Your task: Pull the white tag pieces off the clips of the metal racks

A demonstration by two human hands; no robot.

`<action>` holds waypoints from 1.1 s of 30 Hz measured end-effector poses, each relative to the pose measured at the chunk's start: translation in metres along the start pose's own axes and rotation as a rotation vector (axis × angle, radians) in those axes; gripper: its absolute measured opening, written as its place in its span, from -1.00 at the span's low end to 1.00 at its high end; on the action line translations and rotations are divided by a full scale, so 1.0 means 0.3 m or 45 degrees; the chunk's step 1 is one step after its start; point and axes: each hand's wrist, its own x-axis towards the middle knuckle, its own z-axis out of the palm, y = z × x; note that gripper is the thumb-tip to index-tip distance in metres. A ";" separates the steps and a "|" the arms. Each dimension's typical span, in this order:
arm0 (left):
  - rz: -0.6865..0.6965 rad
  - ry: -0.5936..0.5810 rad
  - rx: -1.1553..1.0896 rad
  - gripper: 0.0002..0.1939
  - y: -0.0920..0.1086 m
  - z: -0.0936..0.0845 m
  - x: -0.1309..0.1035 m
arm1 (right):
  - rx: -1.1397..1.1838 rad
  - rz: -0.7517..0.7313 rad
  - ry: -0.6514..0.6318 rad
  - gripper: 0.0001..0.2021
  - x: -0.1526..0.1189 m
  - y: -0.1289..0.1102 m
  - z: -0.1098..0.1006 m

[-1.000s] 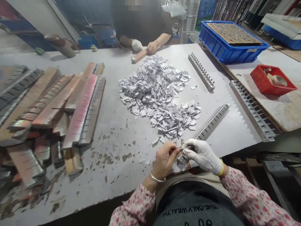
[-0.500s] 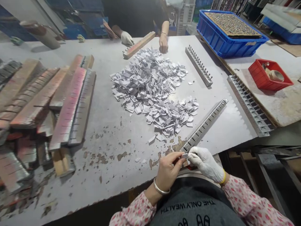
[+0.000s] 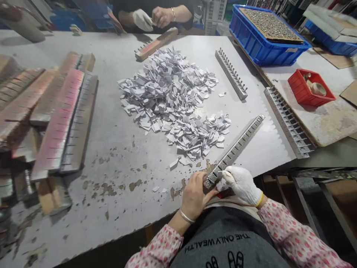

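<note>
My bare left hand (image 3: pixel 193 195), with a bangle at the wrist, grips the near end of a silver slotted bar (image 3: pixel 235 152) that slants away to the right over the table. My right hand (image 3: pixel 241 184) wears a white glove. Its fingertips pinch a small pale piece (image 3: pixel 220 174) at the bar's slots near that same end. Beyond the bar lies a large heap of small white pieces (image 3: pixel 167 89). A few loose white pieces (image 3: pixel 178 162) lie at the heap's near edge.
Slotted bars (image 3: pixel 60 123) are stacked at the left. Two pin-studded bars (image 3: pixel 231 74) (image 3: pixel 288 123) lie at the right, near a blue crate (image 3: pixel 267 52) and a red bin (image 3: pixel 304 98). Across the table (image 3: pixel 111 208), a person's hands (image 3: pixel 153 19) are together above a wooden bar (image 3: pixel 156 44).
My left hand has moved from the small piece to the bar's near end. My right hand has brought the piece to the slots. The other person's hands have come together.
</note>
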 end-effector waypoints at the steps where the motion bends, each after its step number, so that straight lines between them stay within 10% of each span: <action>1: 0.021 -0.024 0.021 -0.58 -0.008 0.007 0.006 | -0.163 -0.028 0.018 -0.57 0.008 0.007 0.004; 18: 0.028 -0.156 0.195 -0.70 -0.013 0.030 0.005 | -0.912 -0.002 -0.675 -0.85 0.121 -0.174 -0.043; 24: 0.019 -0.159 0.173 -0.69 0.000 0.025 0.016 | -0.909 0.046 -0.631 -0.89 0.128 -0.171 0.003; 28: 0.056 -0.248 -0.005 -0.59 -0.086 -0.030 0.045 | -0.869 0.047 -0.540 -0.78 0.114 -0.149 0.008; 33: -0.170 0.088 0.358 -0.78 -0.257 -0.196 0.098 | -0.534 -0.032 -0.442 -0.56 0.086 -0.066 -0.026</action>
